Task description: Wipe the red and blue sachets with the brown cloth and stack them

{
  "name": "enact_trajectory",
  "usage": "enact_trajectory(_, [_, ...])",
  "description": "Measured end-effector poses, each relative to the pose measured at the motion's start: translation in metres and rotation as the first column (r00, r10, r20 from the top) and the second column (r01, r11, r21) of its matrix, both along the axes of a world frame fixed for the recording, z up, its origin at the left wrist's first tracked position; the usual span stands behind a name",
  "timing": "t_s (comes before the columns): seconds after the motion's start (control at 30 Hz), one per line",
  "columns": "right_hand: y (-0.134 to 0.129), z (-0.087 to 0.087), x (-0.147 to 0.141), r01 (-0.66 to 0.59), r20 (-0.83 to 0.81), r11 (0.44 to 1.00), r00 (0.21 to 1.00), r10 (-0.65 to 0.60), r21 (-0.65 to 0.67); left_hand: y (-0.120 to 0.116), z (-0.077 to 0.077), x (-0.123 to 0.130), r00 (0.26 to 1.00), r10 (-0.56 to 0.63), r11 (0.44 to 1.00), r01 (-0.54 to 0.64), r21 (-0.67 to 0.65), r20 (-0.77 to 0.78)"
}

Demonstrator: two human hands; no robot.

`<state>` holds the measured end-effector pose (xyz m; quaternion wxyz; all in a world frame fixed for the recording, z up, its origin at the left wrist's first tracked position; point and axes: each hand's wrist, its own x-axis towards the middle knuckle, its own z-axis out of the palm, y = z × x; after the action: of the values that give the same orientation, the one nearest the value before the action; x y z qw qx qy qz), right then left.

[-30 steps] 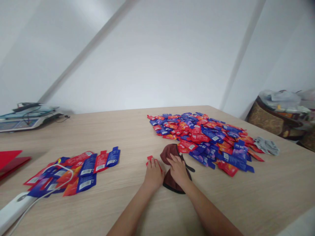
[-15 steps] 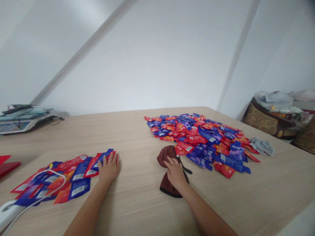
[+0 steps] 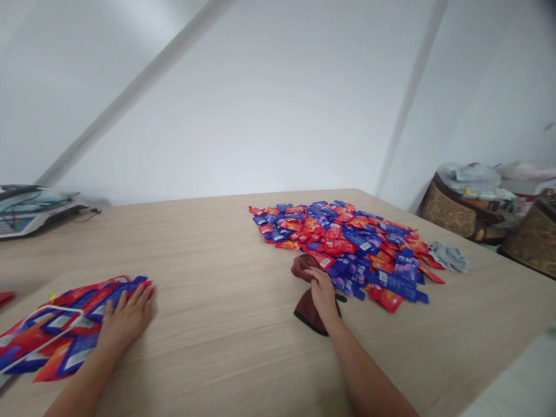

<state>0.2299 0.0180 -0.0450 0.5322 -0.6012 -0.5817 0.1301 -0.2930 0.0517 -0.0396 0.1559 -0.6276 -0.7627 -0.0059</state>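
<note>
My left hand (image 3: pixel 127 318) lies flat, fingers stretched, over the right end of a spread of red and blue foil packets (image 3: pixel 78 350). Whether it grips any of them I cannot tell; it presses on them from above. My right hand (image 3: pixel 324 292) is closed on the narrow middle of a brown cloth piece (image 3: pixel 310 310) with black edging and a dark strap. The cloth's upper part is bunched and curls over near the fingertips, while its lower flap fans out on the table.
A large heap of red and blue packets (image 3: pixel 334 229) spreads beyond my right hand, with a grey cloth (image 3: pixel 449 256) at its right edge. A white cable (image 3: pixel 56 336) crosses the left packets. At the back left stands a scale-like device (image 3: pixel 30 223); patterned chairs (image 3: pixel 447 205) hold bags.
My left hand has moved left, pushing the packets into a tighter group. My right hand has closed on the brown cloth and shifted it slightly right, bunching its upper part. The view has shifted slightly.
</note>
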Motion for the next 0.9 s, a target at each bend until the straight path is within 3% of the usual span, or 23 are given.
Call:
enact_trajectory(0.1, [0.009, -0.003, 0.011, 0.092, -0.345, 0.983, 0.938, -0.032, 0.16, 0.002, 0.001, 0.007, 1.0, -0.005, 0.999, 0.004, 0.034, 0.019])
enact_trajectory(0.2, [0.015, -0.007, 0.014, 0.192, -0.62, 0.965, 0.783, -0.041, 0.178, 0.006, 0.0, 0.061, 0.983, -0.142, 0.983, 0.126, 0.133, 0.121])
enact_trajectory(0.3, [0.019, -0.01, 0.018, 0.27, -0.792, 0.953, 0.608, -0.056, 0.14, 0.015, -0.003, 0.159, 0.84, -0.376, 0.922, 0.299, 0.245, 0.391])
enact_trajectory(0.33, [0.019, -0.01, 0.02, 0.291, -0.826, 0.948, 0.56, -0.061, 0.127, 0.019, -0.005, 0.198, 0.742, -0.445, 0.895, 0.35, 0.276, 0.501])
enact_trajectory(0.4, [0.02, -0.01, 0.026, 0.33, -0.862, 0.938, 0.5, -0.078, 0.106, 0.025, -0.007, 0.277, 0.466, -0.55, 0.827, 0.421, 0.373, 0.693])
enact_trajectory(0.47, [0.02, -0.01, 0.031, 0.36, -0.866, 0.928, 0.49, -0.103, 0.093, 0.03, -0.008, 0.349, 0.258, -0.608, 0.743, 0.518, 0.424, 0.751])
enact_trajectory(0.53, [0.021, -0.011, 0.035, 0.37, -0.855, 0.925, 0.506, -0.117, 0.092, 0.033, -0.008, 0.405, 0.212, -0.634, 0.657, 0.654, 0.375, 0.744])
enact_trajectory(0.6, [0.021, -0.011, 0.037, 0.373, -0.845, 0.923, 0.52, -0.126, 0.092, 0.036, -0.009, 0.442, 0.267, -0.652, 0.608, 0.743, 0.28, 0.709])
enact_trajectory(0.67, [0.022, -0.012, 0.036, 0.373, -0.837, 0.923, 0.531, -0.131, 0.093, 0.039, -0.012, 0.459, 0.324, -0.655, 0.614, 0.755, 0.231, 0.683])
enact_trajectory(0.73, [0.023, -0.014, 0.034, 0.369, -0.834, 0.925, 0.537, -0.131, 0.093, 0.043, -0.017, 0.459, 0.339, -0.637, 0.644, 0.728, 0.235, 0.693])
enact_trajectory(0.9, [0.023, -0.016, 0.028, 0.33, -0.843, 0.94, 0.528, -0.102, 0.093, 0.05, -0.022, 0.417, 0.248, -0.58, 0.701, 0.637, 0.32, 0.776])
